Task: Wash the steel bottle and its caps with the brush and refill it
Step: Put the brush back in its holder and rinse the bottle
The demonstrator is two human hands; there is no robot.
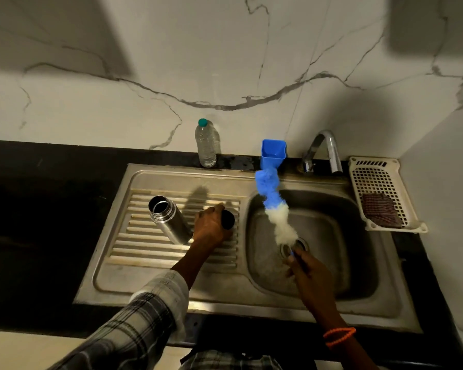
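The steel bottle (169, 220) stands uncapped on the ribbed drainboard (134, 236) of the steel sink, left of the basin (332, 236). Its long axis is upright, though in this wide view it leans up and to the left, the open mouth at the top left and its base at the lower right, close to the left hand.

The left hand (210, 227) rests on the drainboard just right of the bottle, its fingers curled as a grip around a dark round cap (228, 219), which shows at the fingertips.

The right hand (305, 268) is over the basin, near the drain, its grip clamped on the lower end of the brush (274, 204). The brush's long axis runs from the hand up and slightly left toward the back wall; the bristles are white near the hand and blue at the far end, blurred.

Behind the sink, on the dark surface (51, 209), stand a clear plastic bottle (207, 144) with a green lid and a blue cup (273, 153). The tap (324, 150) curves over the basin's back corner. A white perforated tray (380, 193) on the right holds a dark scrubber (381, 213).
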